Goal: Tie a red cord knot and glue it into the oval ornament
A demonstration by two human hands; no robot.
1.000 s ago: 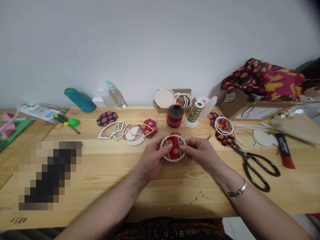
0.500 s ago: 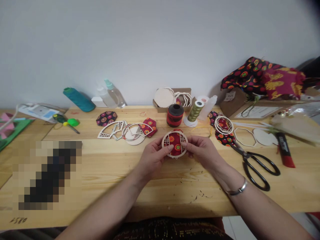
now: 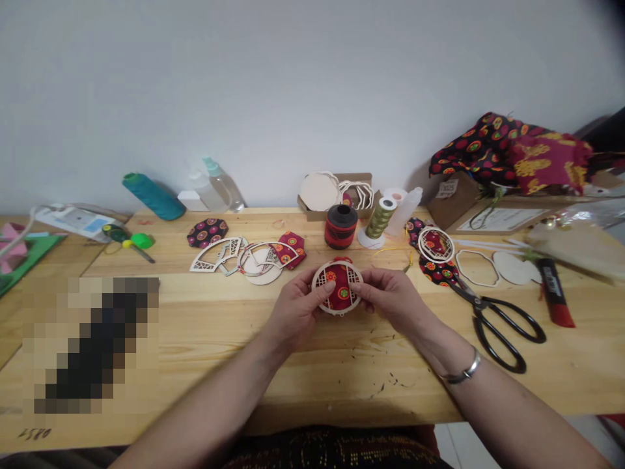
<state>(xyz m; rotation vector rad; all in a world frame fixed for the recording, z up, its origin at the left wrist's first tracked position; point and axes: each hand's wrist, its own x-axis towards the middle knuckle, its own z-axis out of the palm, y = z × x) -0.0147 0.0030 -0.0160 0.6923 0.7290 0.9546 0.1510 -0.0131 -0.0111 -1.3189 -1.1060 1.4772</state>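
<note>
Both my hands hold a round wooden lattice ornament (image 3: 338,286) with red patterned fabric behind its cut-out, just above the wooden table (image 3: 195,326). My left hand (image 3: 295,311) pinches its left edge, thumb on the front face. At the right edge my right hand (image 3: 390,299) grips it the same way; a silver bracelet (image 3: 463,372) sits on that wrist. Fan-shaped wooden cut-outs and fabric pieces (image 3: 249,255) lie beyond my left hand.
Black scissors (image 3: 498,319) lie to the right, near a finished round ornament (image 3: 436,244) and flat wooden shapes (image 3: 493,268). A black-and-red thread spool (image 3: 340,227), gold spool (image 3: 381,218), cardboard box of cut-outs (image 3: 336,190), teal spool (image 3: 153,195), spray bottle (image 3: 222,184) and patterned fabric (image 3: 512,151) stand at the back.
The ornament tilted up a little toward the spools half a second ago, then came back down and slightly left. Both hands kept their grip throughout.
</note>
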